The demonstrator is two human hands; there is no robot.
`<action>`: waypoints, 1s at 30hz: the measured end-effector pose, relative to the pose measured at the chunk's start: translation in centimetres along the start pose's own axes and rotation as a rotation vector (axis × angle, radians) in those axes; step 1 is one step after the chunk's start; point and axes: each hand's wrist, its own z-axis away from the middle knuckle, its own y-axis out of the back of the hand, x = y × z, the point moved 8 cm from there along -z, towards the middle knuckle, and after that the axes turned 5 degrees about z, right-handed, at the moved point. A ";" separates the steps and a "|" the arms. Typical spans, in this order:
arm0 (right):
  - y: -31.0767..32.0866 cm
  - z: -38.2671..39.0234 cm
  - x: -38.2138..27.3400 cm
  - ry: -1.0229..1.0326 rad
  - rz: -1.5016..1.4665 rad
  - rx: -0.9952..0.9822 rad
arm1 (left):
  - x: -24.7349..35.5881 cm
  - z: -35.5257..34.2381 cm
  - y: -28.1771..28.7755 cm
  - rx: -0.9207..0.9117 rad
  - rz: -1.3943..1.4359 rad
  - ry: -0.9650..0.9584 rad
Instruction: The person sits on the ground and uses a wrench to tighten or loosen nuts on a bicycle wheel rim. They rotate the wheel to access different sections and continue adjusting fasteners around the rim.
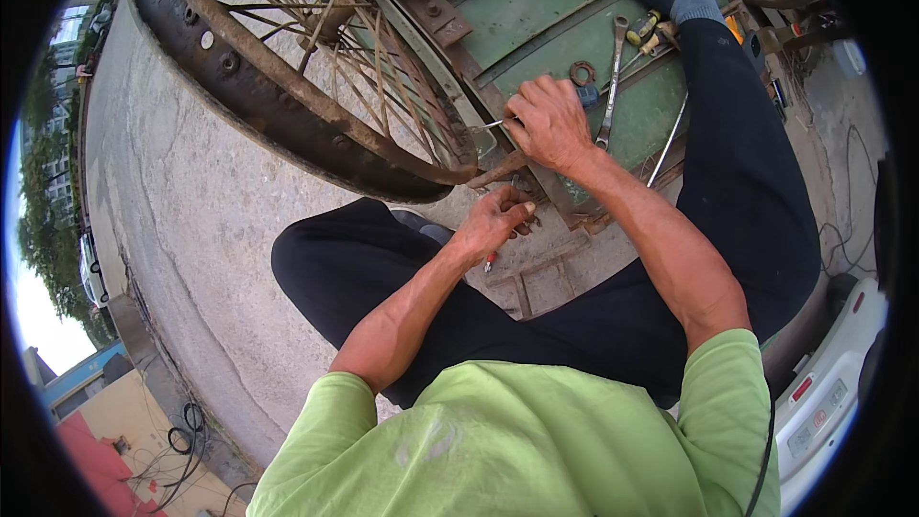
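Observation:
My right hand (550, 124) is closed around a thin metal rod (486, 124). The rod's bright end sticks out leftward, toward the spokes of a rusty wheel (278, 101); the rest is hidden by my fingers. Lower and to the left, my left hand (498, 220) has its fingers curled together beside the corner of a green metal frame (570, 206). Whatever it may hold is too small and dark to name. Between the hands, a rusty bar (500, 170) reaches from the frame toward the wheel rim. A small red-tipped object (490, 262) shows just below my left hand.
On the green panel (536, 19) lie a combination wrench (613, 81), a rusty ring (582, 73), yellow-handled screwdrivers (651, 33) and a long thin rod (668, 142). A rusty metal bracket (536, 273) rests on the ground between my legs. A white vehicle (833, 373) stands close at the right.

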 end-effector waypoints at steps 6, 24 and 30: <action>0.0 0.3 -0.3 -0.014 0.057 0.071 | -0.2 -0.3 0.0 -0.024 -0.042 0.025; -0.2 0.4 -0.5 0.013 0.057 0.067 | 0.3 -0.2 -0.7 -0.028 -0.076 0.017; -0.5 0.3 -0.6 0.003 0.076 0.070 | 0.1 -0.4 -0.7 -0.039 -0.036 0.017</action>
